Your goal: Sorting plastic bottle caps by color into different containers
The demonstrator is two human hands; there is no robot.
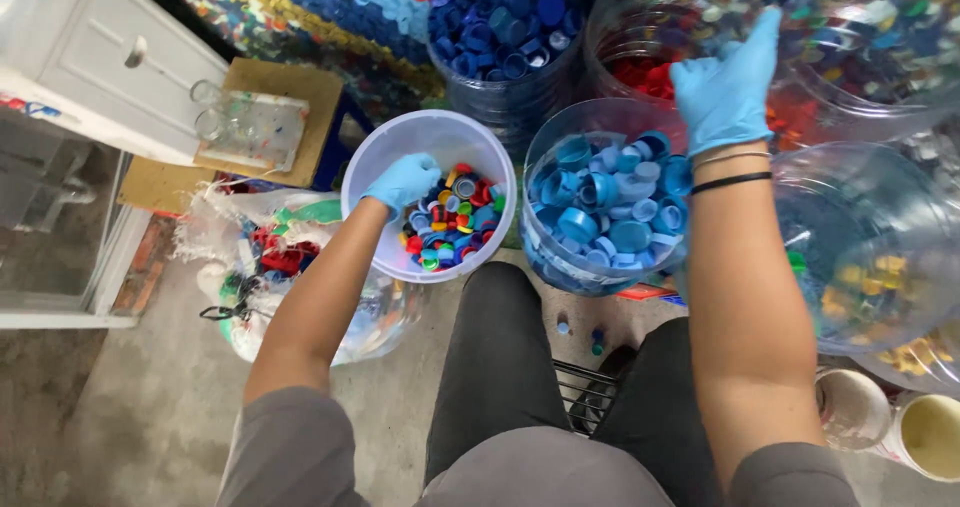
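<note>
My left hand point(402, 181), in a blue glove, reaches into a white bucket point(372, 157) holding several mixed-colour bottle caps point(455, 217); its fingers are curled down among the caps, and whether they grip one is hidden. My right hand point(725, 82), also gloved, is raised with fingers spread over the rim of a clear container of red caps point(640, 72). Just below it stands a clear container of light blue caps point(610, 207).
A clear tub of dark blue caps point(505, 27) stands at the back. Large clear containers with mixed caps point(870, 257) crowd the right. A plastic bag of scraps point(265, 257) lies left, by a white cabinet point(110, 57). Two loose caps point(580, 332) lie on the floor.
</note>
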